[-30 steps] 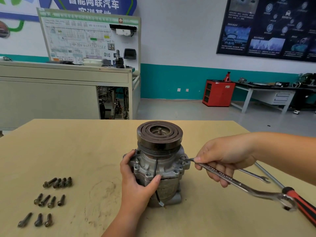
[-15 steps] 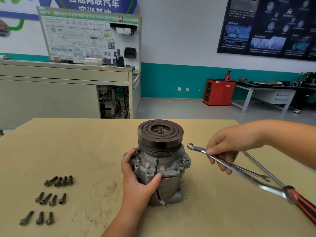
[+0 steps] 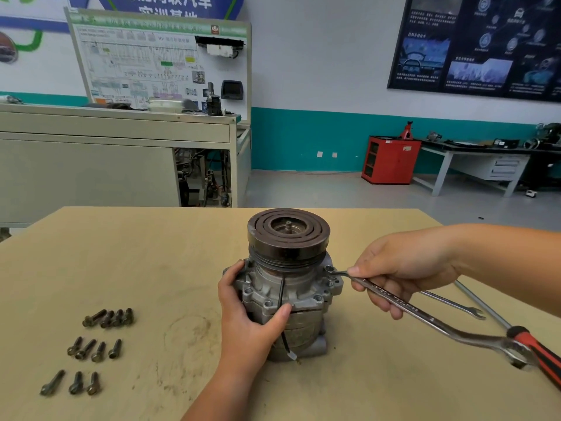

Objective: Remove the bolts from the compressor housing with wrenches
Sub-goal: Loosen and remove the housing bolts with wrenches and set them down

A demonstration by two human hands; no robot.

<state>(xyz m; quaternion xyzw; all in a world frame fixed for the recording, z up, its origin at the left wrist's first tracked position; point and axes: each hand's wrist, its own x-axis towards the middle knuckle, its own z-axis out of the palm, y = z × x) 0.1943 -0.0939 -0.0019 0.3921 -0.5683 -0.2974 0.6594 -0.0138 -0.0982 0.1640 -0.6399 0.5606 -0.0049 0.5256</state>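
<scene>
The grey compressor housing (image 3: 300, 287) stands upright on the wooden table (image 3: 151, 253), its dark pulley on top. My left hand (image 3: 249, 317) grips the housing's left front side, thumb across its flange. My right hand (image 3: 400, 268) holds a long steel combination wrench (image 3: 425, 317) near its ring end. That ring end sits on a bolt (image 3: 329, 270) on the flange's right side. The wrench's open end lies over a red-handled tool at the right.
Several removed bolts (image 3: 100, 349) lie in three rows on the table at the left. A second, thinner wrench (image 3: 455, 305) and a red-and-black-handled tool (image 3: 537, 354) with a long metal shaft lie on the table at the right. A cabinet and workbenches stand in the background.
My right hand had lifted the wrench's ring end off the flange and up to the right; now it has lowered it back onto the bolt at the flange's right. My left hand stayed put.
</scene>
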